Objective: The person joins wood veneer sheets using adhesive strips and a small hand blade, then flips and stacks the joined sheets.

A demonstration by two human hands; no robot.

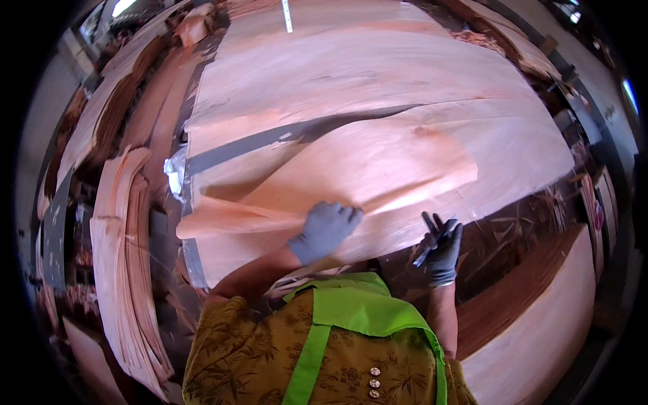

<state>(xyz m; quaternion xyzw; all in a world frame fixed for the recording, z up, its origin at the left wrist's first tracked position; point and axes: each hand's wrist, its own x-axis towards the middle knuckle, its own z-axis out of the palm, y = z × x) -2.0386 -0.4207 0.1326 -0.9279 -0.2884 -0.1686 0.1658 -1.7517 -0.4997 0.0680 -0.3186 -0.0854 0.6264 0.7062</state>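
Stacks of thin, pale pink wood veneer (125,270) crowded the workshop floor beside a broad surface (191,253) layered with large veneer sheets. On top of that surface lay a wide, pale orange-pink veneer sheet (378,162), its near-left corner lifted and curled into a fold, with a dark gap (283,136) showing between sheets just beyond it. A person in a yellow patterned shirt and a bright green apron (344,317) leaned over the near edge of the top sheet. The left hand (325,231), in a grey glove, pressed flat with fingers curled on the folded edge of the top sheet. The right hand (440,248), in a dark grey glove, hovered just off the sheet's near edge, fingers spread and holding nothing. More stacked veneer (540,337) sat to the right of the sheet, below it.
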